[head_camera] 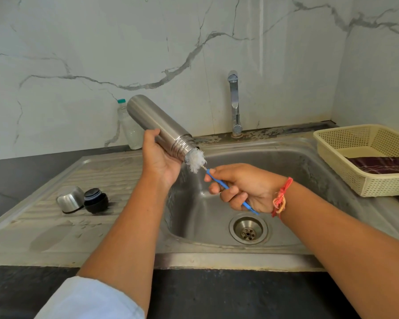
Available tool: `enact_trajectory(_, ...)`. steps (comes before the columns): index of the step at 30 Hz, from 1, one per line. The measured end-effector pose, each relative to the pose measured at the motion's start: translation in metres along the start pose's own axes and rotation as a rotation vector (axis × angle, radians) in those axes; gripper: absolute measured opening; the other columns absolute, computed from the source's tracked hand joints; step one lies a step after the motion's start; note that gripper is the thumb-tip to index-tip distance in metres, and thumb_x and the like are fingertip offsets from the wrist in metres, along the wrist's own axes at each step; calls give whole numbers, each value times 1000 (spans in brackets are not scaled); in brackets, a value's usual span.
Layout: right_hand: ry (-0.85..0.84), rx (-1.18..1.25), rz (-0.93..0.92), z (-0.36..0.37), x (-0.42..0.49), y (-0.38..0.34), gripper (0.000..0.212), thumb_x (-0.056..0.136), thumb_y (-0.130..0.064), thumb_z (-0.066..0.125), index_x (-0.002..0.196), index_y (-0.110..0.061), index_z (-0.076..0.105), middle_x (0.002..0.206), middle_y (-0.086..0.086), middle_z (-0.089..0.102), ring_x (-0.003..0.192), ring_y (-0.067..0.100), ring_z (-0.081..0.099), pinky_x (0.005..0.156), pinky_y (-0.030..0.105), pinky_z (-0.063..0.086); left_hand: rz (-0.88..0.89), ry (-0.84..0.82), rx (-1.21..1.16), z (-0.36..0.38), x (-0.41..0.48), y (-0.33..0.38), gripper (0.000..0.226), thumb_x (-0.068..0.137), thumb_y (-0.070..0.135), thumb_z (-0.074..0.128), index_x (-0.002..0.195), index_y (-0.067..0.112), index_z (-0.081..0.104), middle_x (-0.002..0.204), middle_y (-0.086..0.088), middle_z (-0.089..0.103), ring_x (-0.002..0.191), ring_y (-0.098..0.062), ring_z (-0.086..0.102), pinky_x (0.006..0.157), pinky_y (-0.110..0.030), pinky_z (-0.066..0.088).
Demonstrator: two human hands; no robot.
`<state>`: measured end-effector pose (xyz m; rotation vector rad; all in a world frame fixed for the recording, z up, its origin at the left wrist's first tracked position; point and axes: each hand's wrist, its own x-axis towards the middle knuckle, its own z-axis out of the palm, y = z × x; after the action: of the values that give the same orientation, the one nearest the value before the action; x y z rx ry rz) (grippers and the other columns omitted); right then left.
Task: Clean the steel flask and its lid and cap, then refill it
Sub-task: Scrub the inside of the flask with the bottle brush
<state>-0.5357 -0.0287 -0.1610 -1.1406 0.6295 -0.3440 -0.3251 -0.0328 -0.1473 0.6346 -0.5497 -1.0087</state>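
The brushed-steel cylindrical flask [157, 125] is up in the air over the near left corner of the stainless sink basin [286, 162]. It is tilted, with the closed base high at about ten-thirty and the open threaded mouth low at about four-thirty. That long axis is what I'm watching. The bottle brush with white bristles and a thin blue plastic handle [196, 161] lies almost along the same line, running on toward four o'clock into my right grip [244, 189].

From that right grip, the mouth of the flask sits near, at about ten o'clock. Any stroke in or out has to run straight along that diagonal, I'd say. The bristle head is at the rim, mostly outside. I can't tell how much of it is inside.

My left grip [159, 162] is wrapped round the lower body of the flask just above the threads, thumb on top, clamped firmly. My right grip is curled tight on the blue handle, with the forefinger laid along it toward the bristles. There are red and yellow threads at that wrist.

Out at nine o'clock, on the ribbed drainboard, the small steel cup-shaped cap [70, 200] lies tipped beside the black round plastic lid [96, 201], the two touching. Neither looks washed yet, in my judgement. The chrome tap [235, 104] stands at one o'clock, with no water running.
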Motion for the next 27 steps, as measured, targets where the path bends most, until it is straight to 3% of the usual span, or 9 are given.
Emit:
enact_trajectory(3, -55, 53, 22, -3, 0, -3, 25, 106, -29, 44, 107, -10, 62, 62, -6, 39, 42, 1, 26, 36, 12, 14, 1, 12, 46, 4, -1, 2, 37, 98, 29, 64, 127, 7, 61, 105, -11, 72, 93, -26, 72, 81, -42, 62)
enact_trajectory(6, 74, -249, -126, 1, 5, 3, 26, 108, -28, 43, 104, -13, 63, 61, -6, 38, 44, 4, 23, 36, 15, 17, -5, 31, 85, 6, -4, 1, 42, 92, 36, 76, 123, 9, 64, 104, -10, 71, 97, -26, 69, 86, -44, 61)
enact_trajectory(9, 263, -660, -306, 4, 8, 6, 24, 105, -26, 49, 96, -12, 67, 59, -5, 44, 43, 7, 31, 40, 20, 27, -39, 62, 43, 10, -9, 2, 33, 91, 36, 75, 107, 8, 65, 83, -8, 67, 72, -22, 68, 68, -36, 61)
enact_trajectory(12, 454, -960, -461, -1, 11, 7, 25, 100, -32, 58, 93, -12, 72, 62, -2, 54, 56, 17, 51, 60, 28, 45, -46, 121, -42, 13, -9, 5, 33, 90, 32, 76, 109, 9, 63, 83, -8, 68, 70, -21, 69, 65, -37, 61)
enact_trajectory(15, 545, -943, -477, -5, 13, 8, 16, 98, -33, 62, 105, -28, 75, 74, -6, 66, 72, 15, 63, 71, 24, 50, -22, 162, -16, 15, -9, 7, 42, 88, 35, 80, 118, 10, 63, 98, -11, 71, 85, -26, 71, 65, -40, 62)
enact_trajectory(20, 582, -1024, -449, -1, 15, 7, 38, 103, -40, 47, 96, -13, 72, 56, -5, 50, 56, 12, 49, 51, 17, 37, 20, 212, -8, 8, -2, 15, 59, 84, 44, 83, 127, 10, 61, 93, -9, 74, 79, -25, 74, 75, -45, 63)
enact_trajectory(23, 568, -982, -429, 0, 15, 6, 35, 104, -37, 46, 95, -19, 75, 44, -9, 47, 42, 2, 46, 45, 12, 35, -11, 211, -108, -3, 3, 20, 57, 90, 38, 73, 137, 10, 58, 95, -10, 71, 84, -28, 73, 84, -48, 60)
enact_trajectory(27, 535, -1022, -421, -2, 15, 4, 31, 105, -37, 46, 100, -24, 74, 60, -3, 58, 51, 6, 49, 48, 17, 35, -2, 215, -85, -6, 5, 22, 50, 91, 27, 65, 136, 8, 56, 105, -14, 69, 93, -31, 71, 91, -54, 58)
